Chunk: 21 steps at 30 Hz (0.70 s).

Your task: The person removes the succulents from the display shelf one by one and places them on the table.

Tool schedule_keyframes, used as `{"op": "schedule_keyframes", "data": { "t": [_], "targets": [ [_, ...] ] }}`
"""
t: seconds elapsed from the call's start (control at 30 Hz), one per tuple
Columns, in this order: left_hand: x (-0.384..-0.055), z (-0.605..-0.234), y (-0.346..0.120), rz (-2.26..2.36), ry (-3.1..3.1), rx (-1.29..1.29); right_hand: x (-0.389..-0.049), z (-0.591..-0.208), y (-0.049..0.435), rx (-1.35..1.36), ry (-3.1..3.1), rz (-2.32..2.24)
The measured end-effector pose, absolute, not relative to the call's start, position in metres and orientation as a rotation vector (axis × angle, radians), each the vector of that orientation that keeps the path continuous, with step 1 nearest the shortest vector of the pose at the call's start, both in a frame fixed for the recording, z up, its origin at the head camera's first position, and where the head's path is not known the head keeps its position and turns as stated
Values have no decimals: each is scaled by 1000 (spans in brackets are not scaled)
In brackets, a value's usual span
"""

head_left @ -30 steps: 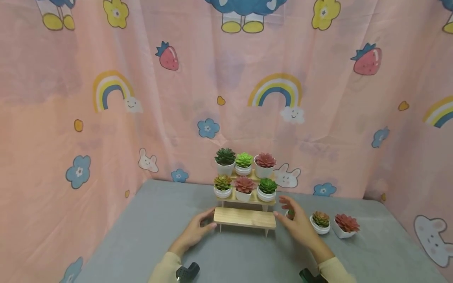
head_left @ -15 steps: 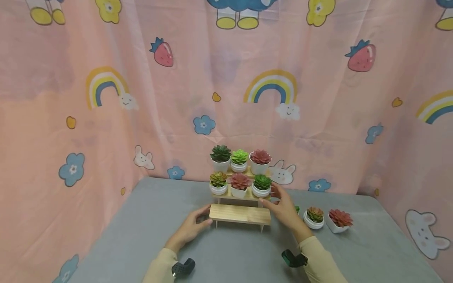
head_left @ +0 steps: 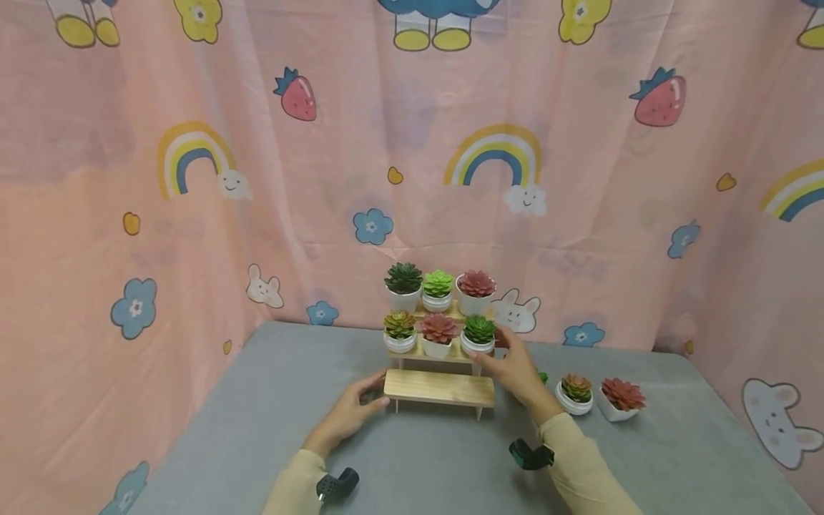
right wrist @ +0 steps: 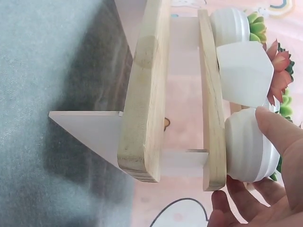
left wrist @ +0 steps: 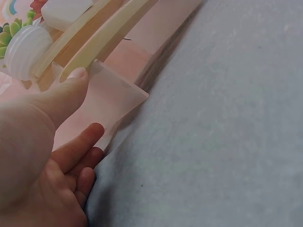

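Note:
A three-tier wooden display stand (head_left: 440,388) with pale see-through legs stands on the table, its lowest shelf bare. Potted artificial succulents fill the two upper tiers. On the middle tier's right end, my right hand (head_left: 518,368) holds a green succulent in a round white pot (right wrist: 248,144), thumb on the front and fingers behind and below. Beside it are a pink succulent (head_left: 439,330) and a yellow-green one (head_left: 400,329). My left hand (head_left: 347,411) is at the lowest shelf's left end, thumb tip (left wrist: 78,73) against the board and the other fingers loosely extended by the leg.
To the right on the grey table (head_left: 270,443) stand an orange-green succulent (head_left: 575,392) and a red one (head_left: 621,398), both in white pots. Another green plant is mostly hidden behind my right forearm. A pink patterned curtain (head_left: 335,286) hangs right behind the stand.
My right hand has moved left and up from beside the lowest shelf to the green succulent's pot on the middle tier. The left hand stays at the stand's left end.

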<state>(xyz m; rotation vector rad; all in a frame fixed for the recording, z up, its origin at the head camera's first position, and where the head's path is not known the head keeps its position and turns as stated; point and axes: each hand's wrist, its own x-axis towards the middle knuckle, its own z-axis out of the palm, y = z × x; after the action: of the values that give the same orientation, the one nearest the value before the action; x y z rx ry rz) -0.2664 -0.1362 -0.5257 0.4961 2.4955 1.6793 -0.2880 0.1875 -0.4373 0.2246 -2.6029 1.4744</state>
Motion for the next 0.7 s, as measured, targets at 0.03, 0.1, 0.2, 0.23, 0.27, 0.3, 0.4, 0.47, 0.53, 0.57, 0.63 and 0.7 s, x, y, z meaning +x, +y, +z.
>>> {"op": "schedule_keyframes", "data": {
  "t": [0.03,0.1,0.2,0.23,0.27,0.3,0.4,0.47,0.53,0.57,0.63,0.7],
  "targets": [
    [-266,-526,-136,1676,2496,501,-288,-437,187,222,-2601,1470],
    [-265,-526,-136,1672,2499,505,-289,-437,187,212,-2601,1460],
    [-265,-526,-135,1670,2500,498,-288,-437,188,198,-2597,1462],
    [-265,-526,-135,1674,2498,494,-288,-436,188,195,-2594,1468],
    [-265,-526,-135,1673,2499,495,-287,-435,188,192,-2593,1469],
    [-266,-525,-135,1672,2502,496,-287,-435,189,193,-2589,1473],
    [-266,-524,-134,1675,2502,502,-283,-434,192,199,-2582,1463],
    [-266,-522,-133,1682,2492,504,-279,-433,195,214,-2575,1438],
    [-265,-521,-133,1687,2486,508,-276,-433,198,233,-2564,1416],
    [-264,-521,-133,1691,2483,509,-273,-432,199,241,-2560,1406],
    [-263,-520,-133,1699,2479,504,-268,-431,203,240,-2561,1392],
    [-262,-519,-134,1702,2482,498,-262,-430,206,236,-2567,1396]
  ]
}}
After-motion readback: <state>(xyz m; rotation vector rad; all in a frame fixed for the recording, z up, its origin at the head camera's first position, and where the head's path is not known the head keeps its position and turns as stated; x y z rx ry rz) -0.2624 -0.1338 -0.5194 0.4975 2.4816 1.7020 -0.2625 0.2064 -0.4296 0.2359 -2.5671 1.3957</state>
